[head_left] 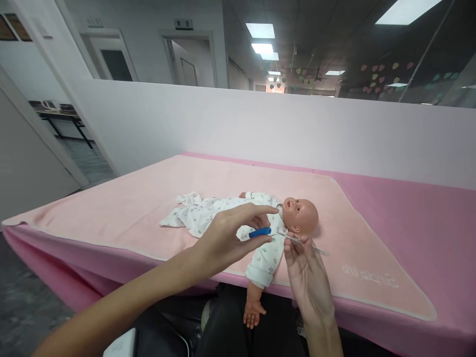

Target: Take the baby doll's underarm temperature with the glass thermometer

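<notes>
A baby doll (301, 214) in a white printed romper lies on its back on a pale pink towel (122, 208), head to the right. One doll arm hangs over the table's near edge. My left hand (230, 235) hovers over the doll's chest, pinching a small blue cap or handle (260, 231) between thumb and fingers. My right hand (307, 277) is just below the doll's head, its fingers closed on a thin clear stick, like a glass thermometer (303, 243), which points left toward the blue piece.
The towel covers a table draped in brighter pink cloth (427, 223). A white partition wall (260, 124) runs behind the table. A white object (121, 344) lies low at the bottom left. Doors and a corridor show beyond the partition.
</notes>
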### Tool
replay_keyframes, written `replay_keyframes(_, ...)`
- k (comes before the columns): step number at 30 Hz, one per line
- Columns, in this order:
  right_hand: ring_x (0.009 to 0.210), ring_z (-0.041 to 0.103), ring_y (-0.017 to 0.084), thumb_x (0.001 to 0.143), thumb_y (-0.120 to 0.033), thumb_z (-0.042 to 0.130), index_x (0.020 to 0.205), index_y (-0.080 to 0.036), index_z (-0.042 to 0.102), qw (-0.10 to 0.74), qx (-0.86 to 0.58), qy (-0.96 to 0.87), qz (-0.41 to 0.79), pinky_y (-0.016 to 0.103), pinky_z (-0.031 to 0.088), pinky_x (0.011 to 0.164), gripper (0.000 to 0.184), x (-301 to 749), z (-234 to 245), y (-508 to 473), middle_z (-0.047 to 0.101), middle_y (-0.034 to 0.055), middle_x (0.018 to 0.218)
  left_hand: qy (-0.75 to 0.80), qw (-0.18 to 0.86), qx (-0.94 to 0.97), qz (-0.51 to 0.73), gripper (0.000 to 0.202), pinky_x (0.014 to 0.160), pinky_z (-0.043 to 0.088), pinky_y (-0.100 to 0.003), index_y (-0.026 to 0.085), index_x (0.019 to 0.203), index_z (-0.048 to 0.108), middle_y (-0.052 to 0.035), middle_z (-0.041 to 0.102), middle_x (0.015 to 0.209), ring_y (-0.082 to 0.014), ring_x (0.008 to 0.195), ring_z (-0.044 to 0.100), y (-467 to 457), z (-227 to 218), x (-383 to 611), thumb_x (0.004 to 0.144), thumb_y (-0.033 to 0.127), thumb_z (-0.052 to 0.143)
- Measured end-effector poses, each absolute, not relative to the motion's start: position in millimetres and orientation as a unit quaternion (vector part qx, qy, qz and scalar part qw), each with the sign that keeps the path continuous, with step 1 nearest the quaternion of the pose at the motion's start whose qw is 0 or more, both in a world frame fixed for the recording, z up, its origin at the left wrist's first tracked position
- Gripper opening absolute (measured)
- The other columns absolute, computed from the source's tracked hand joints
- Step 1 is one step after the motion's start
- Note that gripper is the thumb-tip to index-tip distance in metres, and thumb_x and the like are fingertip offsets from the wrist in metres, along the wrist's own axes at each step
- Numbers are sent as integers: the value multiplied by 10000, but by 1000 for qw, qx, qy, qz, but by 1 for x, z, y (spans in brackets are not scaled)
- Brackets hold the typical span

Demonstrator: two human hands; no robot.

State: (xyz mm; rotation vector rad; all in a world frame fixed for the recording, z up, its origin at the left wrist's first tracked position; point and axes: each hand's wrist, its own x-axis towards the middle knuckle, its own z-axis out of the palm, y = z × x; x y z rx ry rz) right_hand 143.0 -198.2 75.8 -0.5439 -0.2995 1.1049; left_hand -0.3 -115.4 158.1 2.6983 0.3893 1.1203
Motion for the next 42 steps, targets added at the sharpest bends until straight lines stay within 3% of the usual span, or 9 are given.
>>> replay_keyframes(7, 807, 626, 141, 730, -328, 647, 757, -197, 604, 777, -293, -243, 501, 300, 517, 775, 140, 148, 83, -215, 664, 45, 899, 118, 174, 914, 347, 379, 716, 527, -195, 220, 1154, 494, 9, 659, 831, -88, 761, 628, -126, 158, 5, 784, 159, 557)
replay_keyframes(20, 852, 598, 139, 757, -373, 606, 828, -190, 647, 801, -378, -240, 399, 278, 476, 774, 200, 133, 81, -205, 659, 31, 875, 76, 143, 918, 361, 225, 659, 499, -170, 184, 1022, 584, -20, 679, 815, -97, 725, 630, -128, 152, 18, 798, 200, 565)
replay_keyframes(31, 735, 588, 121, 719, -366, 645, 751, -189, 669, 792, -377, -220, 427, 285, 481, 718, 182, 149, 74, -201, 655, 24, 780, 74, 182, 907, 373, 129, 670, 528, -174, 165, 881, 648, -24, 690, 803, -105, 725, 645, -122, 147, 35, 765, 199, 605)
replay_keyframes(42, 790, 601, 150, 713, -331, 653, 745, -183, 668, 796, -385, -225, 409, 323, 483, 753, 153, 154, 71, -207, 668, 37, 796, 72, 230, 907, 345, 133, 669, 540, -191, 161, 846, 672, -29, 697, 794, -120, 716, 653, -122, 146, 41, 728, 217, 645)
